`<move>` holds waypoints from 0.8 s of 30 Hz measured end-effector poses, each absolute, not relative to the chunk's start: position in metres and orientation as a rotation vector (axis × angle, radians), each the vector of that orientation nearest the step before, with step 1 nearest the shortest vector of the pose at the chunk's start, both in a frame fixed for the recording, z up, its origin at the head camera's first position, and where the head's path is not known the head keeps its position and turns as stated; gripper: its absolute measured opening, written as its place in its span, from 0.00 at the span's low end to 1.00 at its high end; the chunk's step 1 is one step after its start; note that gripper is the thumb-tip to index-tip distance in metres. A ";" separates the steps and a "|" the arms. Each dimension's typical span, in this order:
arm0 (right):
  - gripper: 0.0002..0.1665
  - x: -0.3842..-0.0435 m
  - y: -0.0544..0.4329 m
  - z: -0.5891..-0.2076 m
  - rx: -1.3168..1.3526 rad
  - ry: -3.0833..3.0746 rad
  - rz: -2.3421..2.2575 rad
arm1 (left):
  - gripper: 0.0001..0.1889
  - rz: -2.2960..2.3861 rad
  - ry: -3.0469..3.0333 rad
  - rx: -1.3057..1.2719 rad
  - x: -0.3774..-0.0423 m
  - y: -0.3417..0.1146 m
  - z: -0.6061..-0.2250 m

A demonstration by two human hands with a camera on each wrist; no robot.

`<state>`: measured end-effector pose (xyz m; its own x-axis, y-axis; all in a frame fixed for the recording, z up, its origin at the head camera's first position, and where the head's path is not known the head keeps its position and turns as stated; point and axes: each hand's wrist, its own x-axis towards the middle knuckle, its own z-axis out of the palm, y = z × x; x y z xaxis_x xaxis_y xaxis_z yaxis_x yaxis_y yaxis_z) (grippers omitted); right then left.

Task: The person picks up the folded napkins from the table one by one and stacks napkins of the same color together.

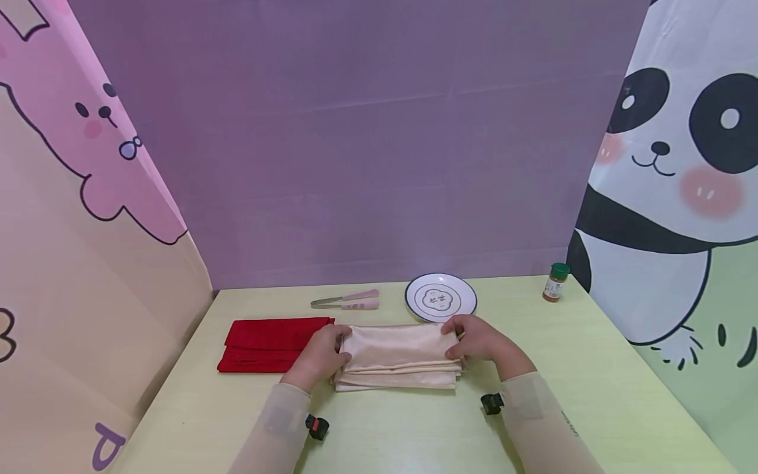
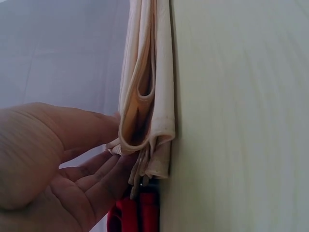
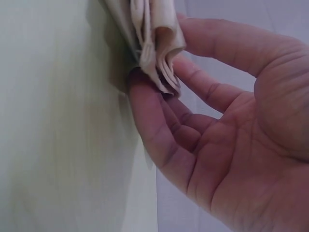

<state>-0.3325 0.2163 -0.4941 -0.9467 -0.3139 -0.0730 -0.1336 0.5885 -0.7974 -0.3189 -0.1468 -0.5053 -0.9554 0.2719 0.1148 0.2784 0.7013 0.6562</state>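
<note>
A cream, satiny folded cloth (image 1: pixel 398 349) lies in several layers on the table in front of me. My left hand (image 1: pixel 322 355) grips its left end, and in the left wrist view the thumb presses the upper fold while the other fingers reach around the layered end. At the opposite end, my right hand (image 1: pixel 482 342) pinches the cloth. Its thumb is on the top fold and a finger is tucked beneath the layers in the right wrist view. A red folded cloth (image 1: pixel 266 343) lies just left of the cream one, partly behind my left hand.
Behind the cloths lie tongs (image 1: pixel 358 305) with pink handles and a white plate (image 1: pixel 422 289) with a dark rim. A small green-capped jar (image 1: pixel 554 284) stands at the back right of the pale table (image 1: pixel 598 395). Printed panels enclose the table's sides, with a purple backdrop behind.
</note>
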 end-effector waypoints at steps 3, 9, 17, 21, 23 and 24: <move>0.25 -0.333 0.216 -0.494 -0.367 2.608 -1.272 | 0.26 -1.062 -2.891 -0.482 -0.318 -0.146 -0.505; 0.26 -0.331 0.215 -0.494 -0.347 2.595 -1.247 | 0.25 -0.983 -2.887 -0.488 -0.318 -0.144 -0.506; 0.27 -0.330 0.214 -0.493 -0.331 2.602 -1.204 | 0.25 -0.933 -2.875 -0.468 -0.317 -0.142 -0.507; 0.26 -0.331 0.214 -0.495 -0.335 2.605 -1.204 | 0.25 -0.926 -2.876 -0.469 -0.317 -0.142 -0.507; 0.26 -0.332 0.214 -0.495 -0.345 2.610 -1.202 | 0.26 -0.923 -2.889 -0.462 -0.317 -0.142 -0.507; 0.26 -0.332 0.215 -0.495 -0.346 2.614 -1.200 | 0.26 -0.917 -2.893 -0.466 -0.316 -0.142 -0.506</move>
